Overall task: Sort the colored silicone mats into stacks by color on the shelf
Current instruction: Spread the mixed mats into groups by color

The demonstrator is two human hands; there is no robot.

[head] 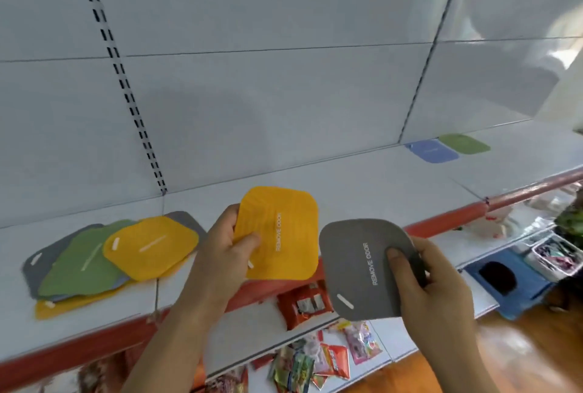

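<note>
The thin orange silicone mat (279, 231) with rounded corners and the matching grey silicone mat (366, 269) appear light, soft and floppy, probably tacky rather than slippery; an edge pinch should suffice. Left hand (225, 250) pinches the orange mat at its left edge, thumb on top. Right hand (432, 282) grips the grey mat likewise at its right edge. Both mats are held above the white shelf (315, 178), between the mixed unsorted pile (104, 260) and the blue mat (430, 151) and green mat (465, 144).
</note>
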